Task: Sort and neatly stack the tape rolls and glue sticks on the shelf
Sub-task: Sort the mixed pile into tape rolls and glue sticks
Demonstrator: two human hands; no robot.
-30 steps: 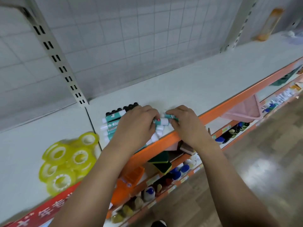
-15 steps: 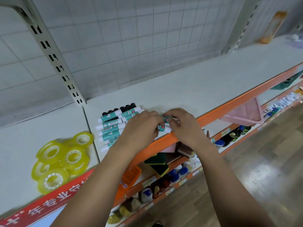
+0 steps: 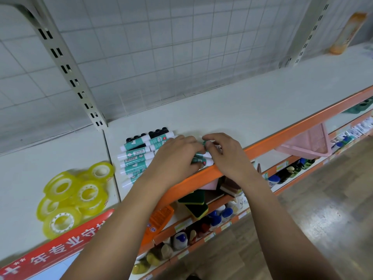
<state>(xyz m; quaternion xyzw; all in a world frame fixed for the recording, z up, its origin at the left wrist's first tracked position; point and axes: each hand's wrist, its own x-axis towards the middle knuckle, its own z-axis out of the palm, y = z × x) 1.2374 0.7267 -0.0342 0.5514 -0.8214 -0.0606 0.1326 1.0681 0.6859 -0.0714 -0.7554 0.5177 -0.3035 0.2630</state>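
Note:
Several green-and-white glue sticks (image 3: 135, 156) lie side by side on the white shelf (image 3: 252, 110), with black-capped ones (image 3: 157, 132) behind them. My left hand (image 3: 177, 154) covers the right end of this group, its fingers curled over the sticks near the front edge. My right hand (image 3: 224, 152) meets it from the right and pinches a green-and-white glue stick (image 3: 205, 142) between thumb and fingers. A pile of several yellow tape rolls (image 3: 74, 195) lies on the shelf section to the left.
An orange shelf lip (image 3: 282, 132) runs along the front edge. A pink basket (image 3: 306, 142) hangs below it at the right. Lower shelves hold sponges (image 3: 195, 205) and small bottles (image 3: 179, 239). A red sign strip (image 3: 54, 253) fronts the left section. An orange package (image 3: 347, 33) stands far right.
Both hands stay together at the right end of the glue sticks with only small finger shifts. The camera view has drifted, so the tape rolls appear lower left.

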